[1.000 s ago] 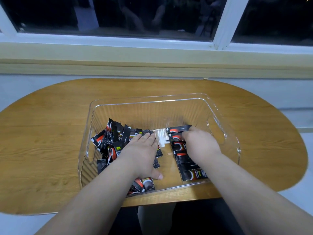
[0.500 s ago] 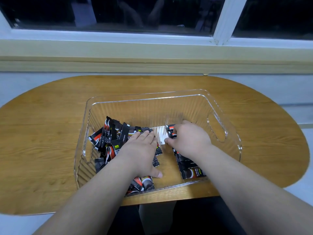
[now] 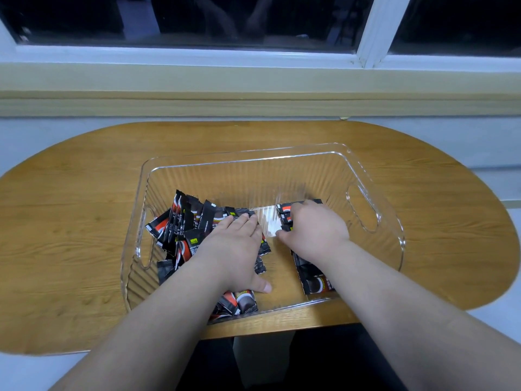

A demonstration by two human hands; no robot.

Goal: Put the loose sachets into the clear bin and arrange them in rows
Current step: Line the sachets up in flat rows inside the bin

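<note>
- Clear ribbed plastic bin [image 3: 253, 179]: rectangular with rounded corners and a cut-out handle in each short end. It stands upright, one long side nearest the viewer.
- Heap of black-and-red foil sachets [image 3: 180, 218]: fills the bin's left half, overlapping at mixed angles, with some tilted up near the left wall.
- Row of the same sachets [image 3: 315, 283]: lies flat and overlapped in the right half, running from the near wall towards the far one, its middle hidden.

Glossy clr plastic bin [image 3: 363, 176], wood tbl [image 3: 70, 221]
</note>
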